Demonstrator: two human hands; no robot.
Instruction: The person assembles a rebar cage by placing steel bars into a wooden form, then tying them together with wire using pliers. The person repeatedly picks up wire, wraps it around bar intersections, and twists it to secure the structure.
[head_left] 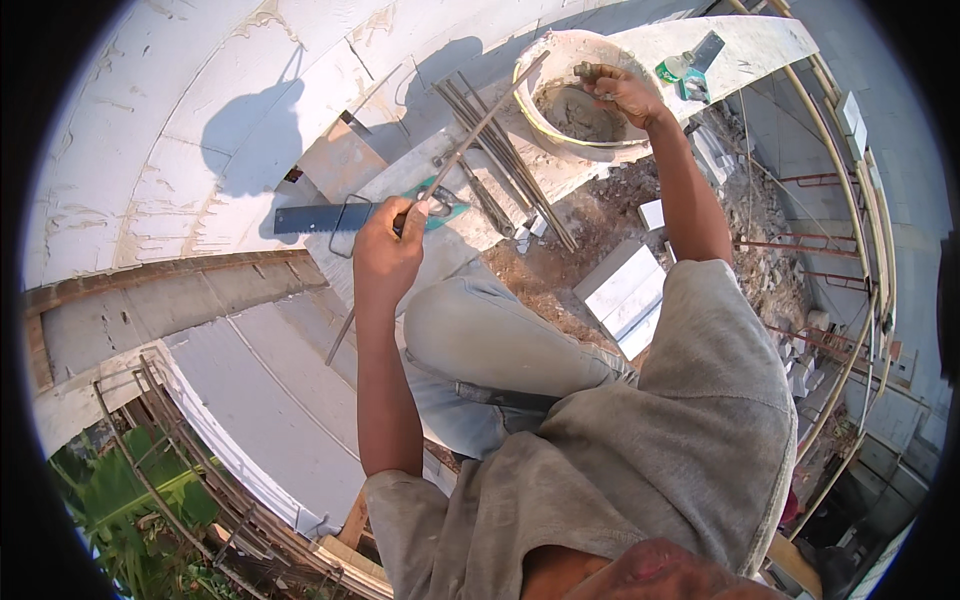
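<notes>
My left hand [390, 245] is closed around a long thin metal rod [465, 145], which slants from beside my knee up to the rim of a round bucket [628, 152]. Grey mortar [580, 112] sits in the bottom of this bucket. Over its right side is my right hand [625, 95], fingers pinched on a small grey-green lump [584, 70] that looks like mortar. Under my left hand lies a handsaw [318, 219] with a dark blade and green handle. Several more rods [515, 165] lie between the saw and the bucket.
A green-labelled bottle [672, 68] and another green-handled tool [694, 86] stand right of the bucket on the white ledge [762, 42]. White blocks [622, 295] and rubble lie below. Bamboo poles [862, 220] rise at right; bent rebar [170, 410] shows at lower left.
</notes>
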